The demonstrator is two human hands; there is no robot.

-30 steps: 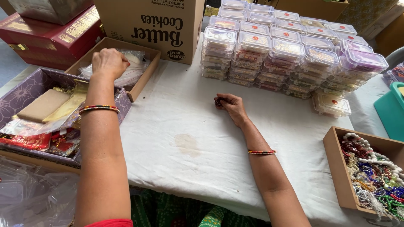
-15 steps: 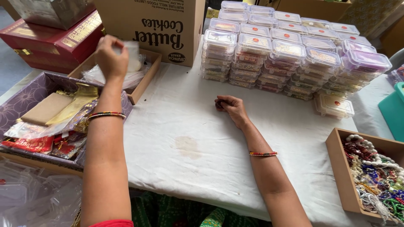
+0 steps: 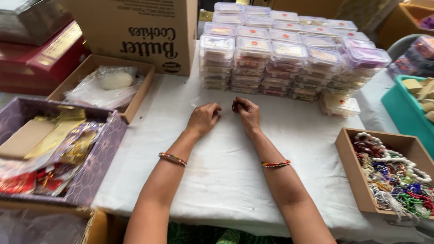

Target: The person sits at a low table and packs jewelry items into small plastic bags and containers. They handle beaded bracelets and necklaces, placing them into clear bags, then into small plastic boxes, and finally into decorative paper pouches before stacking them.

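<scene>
Nearest the camera, two bare forearms run up over the white cloth that covers the tabletop, each wrist ringed by a thin beaded bangle. The left hand and the right hand meet just in front of the stacked clear boxes, which serve as the landmark here. The right-hand fingers are curled in and pinch a small dark thing, too tiny to make out, though it looks like a bead or a small ornament. The left-hand fingers are bent and closed in a loose pinch just beside it; whether they hold a thread or a thin clear wrapper I cannot tell. Judging by its size, the small dark thing is very light, hard and a little slippery, so it is best taken between thumb tip and forefinger tip, low over the cloth, where it would not roll far if dropped. To the right of the stacked clear boxes and nearer the camera, a shallow brown tray holds tangled bead strings. To their left sit a cardboard tray with a plastic bag and, nearer, a purple box of gold and red packets. Left of the stacks stands a big cardboard carton, with red boxes beyond the trays.
</scene>
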